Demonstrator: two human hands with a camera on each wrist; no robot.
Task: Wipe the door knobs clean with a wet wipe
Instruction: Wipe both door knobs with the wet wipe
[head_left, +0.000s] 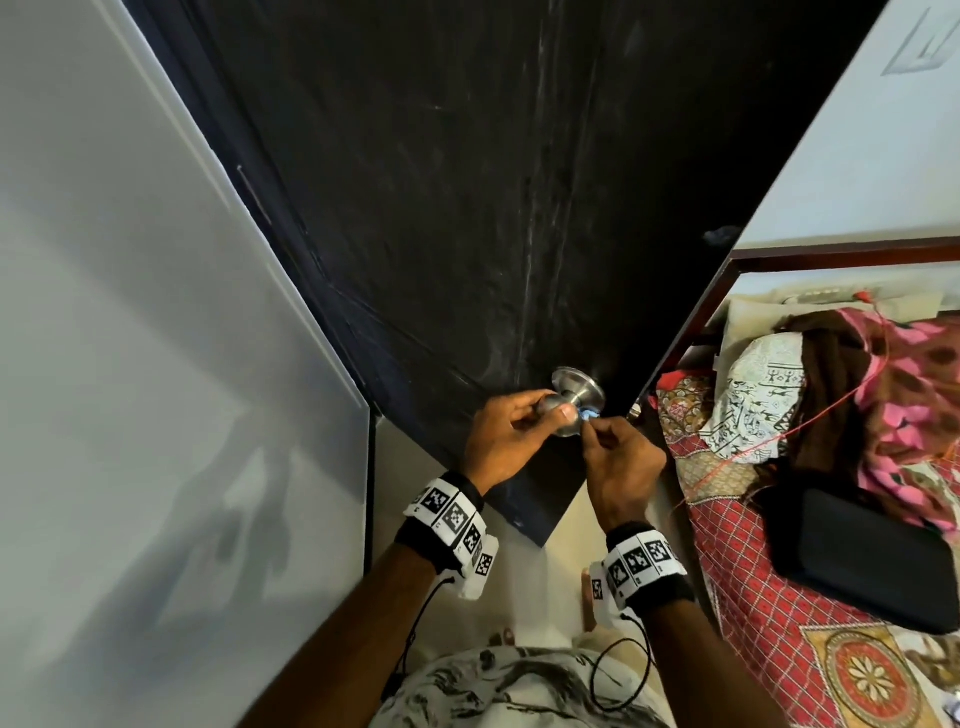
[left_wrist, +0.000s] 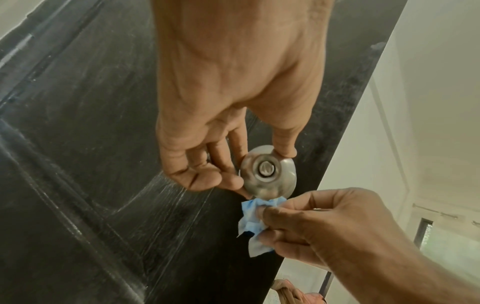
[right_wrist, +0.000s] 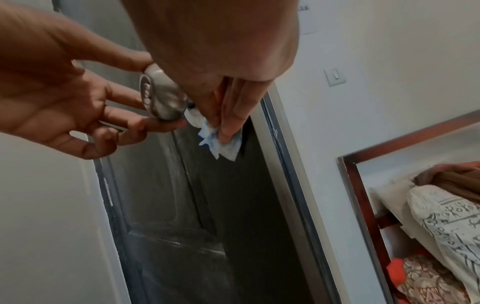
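A round silver door knob (head_left: 563, 410) (left_wrist: 267, 174) (right_wrist: 161, 96) sticks out of a dark door (head_left: 467, 208) near its free edge. My left hand (head_left: 506, 431) (left_wrist: 233, 123) (right_wrist: 64, 92) grips the knob, thumb on one side of its rim and fingers on the other. My right hand (head_left: 618, 462) (left_wrist: 324, 222) (right_wrist: 223, 102) pinches a crumpled pale blue wet wipe (head_left: 588, 414) (left_wrist: 253, 222) (right_wrist: 221, 142) and holds it against the knob's lower side. The knob's neck and round base plate (head_left: 582, 387) show behind it.
A white wall (head_left: 130, 364) stands to the left of the door. To the right is a bed (head_left: 779, 597) with a red patterned cover, a printed pillow (head_left: 758, 395), rumpled cloth and a black bag (head_left: 867, 561). Pale floor (head_left: 530, 587) lies below my hands.
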